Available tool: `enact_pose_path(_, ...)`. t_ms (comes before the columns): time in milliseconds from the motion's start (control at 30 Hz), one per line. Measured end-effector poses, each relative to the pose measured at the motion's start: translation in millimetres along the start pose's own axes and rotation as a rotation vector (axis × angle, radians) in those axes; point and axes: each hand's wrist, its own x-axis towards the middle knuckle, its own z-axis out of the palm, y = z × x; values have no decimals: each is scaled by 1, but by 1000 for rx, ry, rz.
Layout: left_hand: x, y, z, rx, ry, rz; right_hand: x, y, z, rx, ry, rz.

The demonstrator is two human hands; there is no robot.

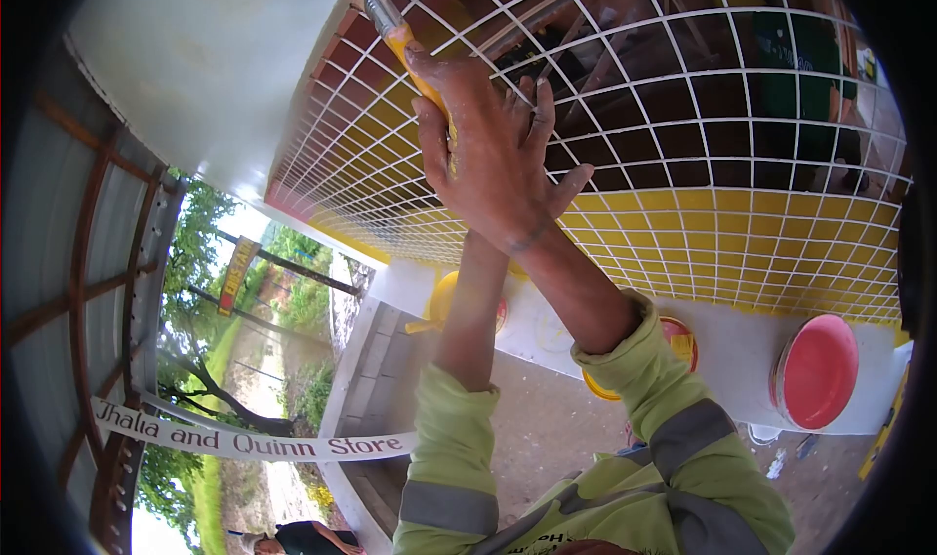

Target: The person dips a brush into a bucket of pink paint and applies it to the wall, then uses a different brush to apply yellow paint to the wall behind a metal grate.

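My right hand (483,150) is closed around the yellow handle of a paintbrush (395,33). The brush points up and left, its metal band beyond my fingers and its bristles at the top edge of the view, beside the pale ceiling panel (224,57). My left hand (543,130) lies partly hidden behind the right one, with the forearms crossing. Its visible fingers and thumb are spread out against the white wire mesh (673,130); the palm is covered.
A white ledge (732,345) below the mesh carries a bucket of pink-red paint (820,371). A yellow container (441,301) stands farther left, and another pail (677,338) shows behind my sleeve. A store sign (254,445) hangs lower left; a person (307,538) is at the bottom.
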Motion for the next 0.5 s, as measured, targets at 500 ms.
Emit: enact_pose_path(500,-6,3,17,-2,36,-36,0,18,14,439,265,55)
